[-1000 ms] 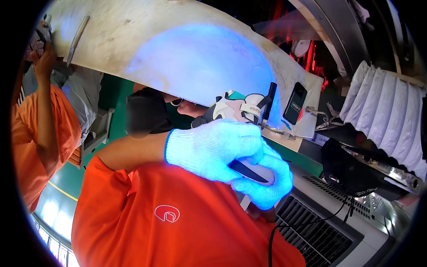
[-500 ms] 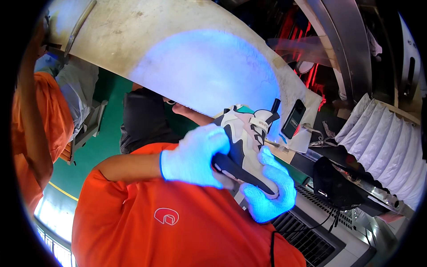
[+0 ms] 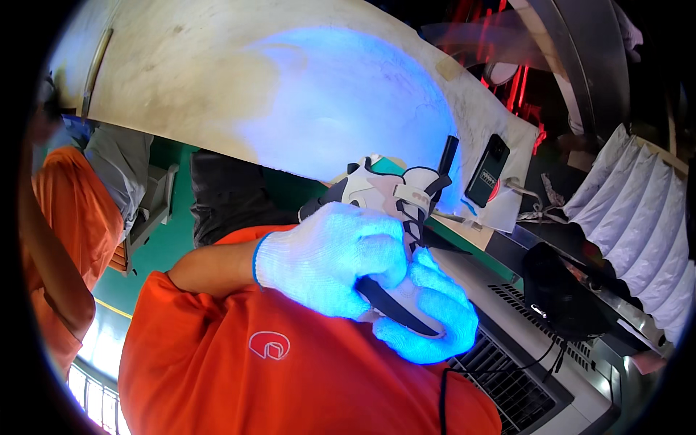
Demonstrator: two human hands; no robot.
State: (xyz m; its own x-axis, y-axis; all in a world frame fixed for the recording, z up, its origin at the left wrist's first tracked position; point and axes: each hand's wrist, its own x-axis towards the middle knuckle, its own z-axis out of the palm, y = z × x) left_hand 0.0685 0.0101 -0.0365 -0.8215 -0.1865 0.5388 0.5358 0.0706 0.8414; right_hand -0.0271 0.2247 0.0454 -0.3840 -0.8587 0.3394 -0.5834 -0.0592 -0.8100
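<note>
By the table (image 3: 196, 80), both hands hold the shoe (image 3: 377, 192): the left hand (image 3: 333, 261) curls around its middle, and the right hand (image 3: 442, 312) cups its toe (image 3: 413, 303). It looks all in one piece, with strap (image 3: 411, 193) and laces (image 3: 412, 217) on, and is not set down yet, but the hands hide much of it, so I can't tell what work is left. Compared with half a second ago, the left hand covers more of the shoe's side.
</note>
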